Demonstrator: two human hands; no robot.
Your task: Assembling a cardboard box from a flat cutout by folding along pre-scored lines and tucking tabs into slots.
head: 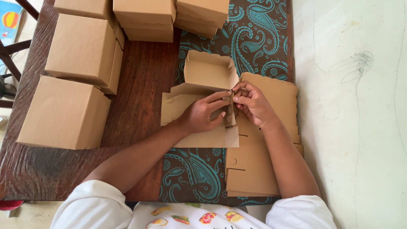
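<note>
**Midway through a fold: two hands on a half-made box**

Right at the middle of the table, a half-folded box of brown card sits partly raised: its far walls stand up, while its near panels lie flat on the cloth. The left hand rests on the flat panel, its fingers stretched forward and pressed together against an upright side flap. The right hand meets it from the other side, fingertips bunched and pinched on the same flap, so that both hands close on that one strip of card between them.

Just beside the box, under the right forearm, lies a stack of flat blanks with scalloped edges, running from near the raised walls down toward the person's chest. The cloth beneath is dark brown with a teal paisley pattern and covers the right part of the table, whose bare wood shows reddish brown to the left.

Well apart to the left stand finished boxes, closed and plain, some stacked two high; more line the far edge. A pale wall with faint pencil scribbles borders the table on the right. The person wears a white shirt with small coloured prints.
</note>
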